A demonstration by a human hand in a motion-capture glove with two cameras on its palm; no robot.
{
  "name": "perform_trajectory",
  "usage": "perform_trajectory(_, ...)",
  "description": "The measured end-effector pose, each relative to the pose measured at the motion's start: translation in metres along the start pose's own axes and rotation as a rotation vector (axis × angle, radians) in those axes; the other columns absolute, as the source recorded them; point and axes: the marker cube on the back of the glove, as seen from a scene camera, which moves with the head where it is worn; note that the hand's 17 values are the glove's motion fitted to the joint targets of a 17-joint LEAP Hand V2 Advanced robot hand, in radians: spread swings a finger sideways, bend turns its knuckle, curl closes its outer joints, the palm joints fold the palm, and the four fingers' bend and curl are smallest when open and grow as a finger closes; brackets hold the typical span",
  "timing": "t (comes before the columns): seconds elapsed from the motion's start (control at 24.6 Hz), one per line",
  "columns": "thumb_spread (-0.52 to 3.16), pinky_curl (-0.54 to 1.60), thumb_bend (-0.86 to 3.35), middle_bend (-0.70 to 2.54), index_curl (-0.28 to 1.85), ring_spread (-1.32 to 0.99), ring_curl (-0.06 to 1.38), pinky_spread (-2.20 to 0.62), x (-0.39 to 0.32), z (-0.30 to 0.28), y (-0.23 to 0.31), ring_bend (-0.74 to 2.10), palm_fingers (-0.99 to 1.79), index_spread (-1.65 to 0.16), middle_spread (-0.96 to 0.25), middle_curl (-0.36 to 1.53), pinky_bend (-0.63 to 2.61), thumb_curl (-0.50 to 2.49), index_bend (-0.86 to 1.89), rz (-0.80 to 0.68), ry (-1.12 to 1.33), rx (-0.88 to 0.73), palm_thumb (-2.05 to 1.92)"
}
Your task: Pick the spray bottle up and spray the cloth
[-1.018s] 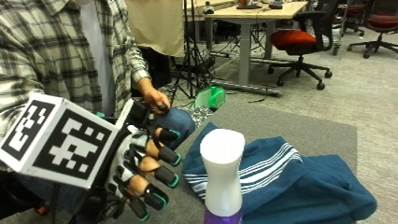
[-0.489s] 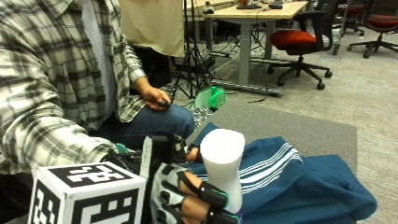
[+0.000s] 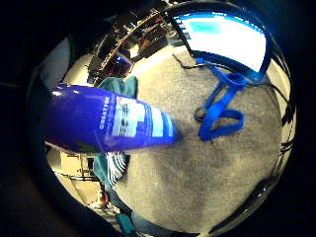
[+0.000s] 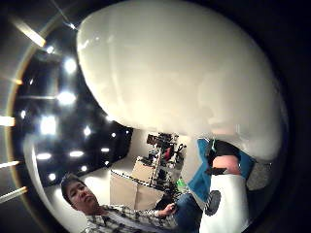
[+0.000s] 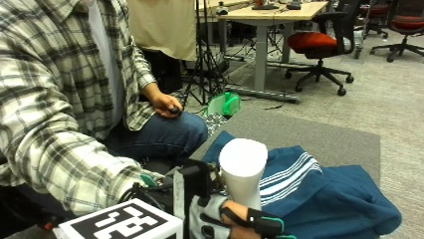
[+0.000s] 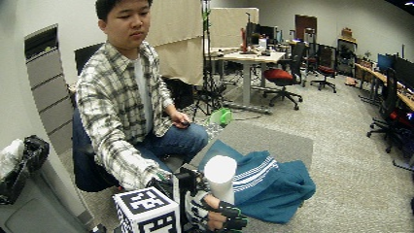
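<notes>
**Gloved hand wraps the spray bottle beside the cloth**

One grey table point(image 5: 318, 134) carries it all, and across it sprawls one teal cloth point(image 5: 331, 199) with white stripes, bunched in folds. Just in front of the cloth stands the one spray bottle point(image 5: 243, 172), upright, its rounded white top up. The right hand point(image 5: 228, 221) is at the bottle's lower part, gloved fingers point(image 5: 262, 222) curled round it, gripping. The wide outside view shows the same: right hand point(image 6: 216, 213) low on the spray bottle point(image 6: 220, 182), cloth point(image 6: 271, 187) just beside, and the seated person in a plaid shirt, their bare hand point(image 6: 181, 120) resting on their thigh, well apart from the work.

The little finger side palm view gives what the outside views hide: the spray bottle's point(image 3: 106, 123) body is deep blue-purple with a printed label, close against the palm, the cloth point(image 3: 116, 163) behind it, plus one blue strap point(image 3: 222, 106) lying on the table point(image 3: 197, 168). The thumb side palm view is filled with the bottle's white top point(image 4: 180, 73), very close to the palm.

One small green object point(image 5: 224, 104) sits near the table's far edge; I cannot tell what it is.
</notes>
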Motion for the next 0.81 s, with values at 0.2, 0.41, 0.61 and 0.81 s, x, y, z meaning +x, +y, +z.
perform_trajectory(0.2, 0.90, 0.23, 0.09, 0.46, 0.17, -0.01, 0.30, 0.13, 0.003, 0.007, -0.009, 0.64, 0.64, -0.33, -0.07, 0.36, 0.61, 0.55, 0.05, -0.027, -0.102, 0.004, 1.00)
perform_trajectory(0.41, 0.71, 0.26, 0.08, 0.52, 0.20, -0.10, 0.33, 0.07, 0.003, 0.014, -0.015, 0.64, 0.85, -0.32, -0.11, 0.41, 0.64, 0.60, 0.11, -0.060, -0.136, 0.044, 1.09)
perform_trajectory(0.61, 0.57, 0.27, 0.04, 0.50, 0.25, -0.15, 0.35, -0.02, 0.004, 0.016, -0.022, 0.63, 1.07, -0.30, -0.14, 0.42, 0.62, 0.62, 0.19, -0.085, -0.129, 0.096, 1.11)
perform_trajectory(0.81, 0.46, 0.30, 0.01, 0.49, 0.30, -0.18, 0.39, -0.08, 0.002, 0.017, -0.024, 0.62, 1.15, -0.30, -0.16, 0.45, 0.61, 0.64, 0.19, -0.116, -0.112, 0.134, 1.14)
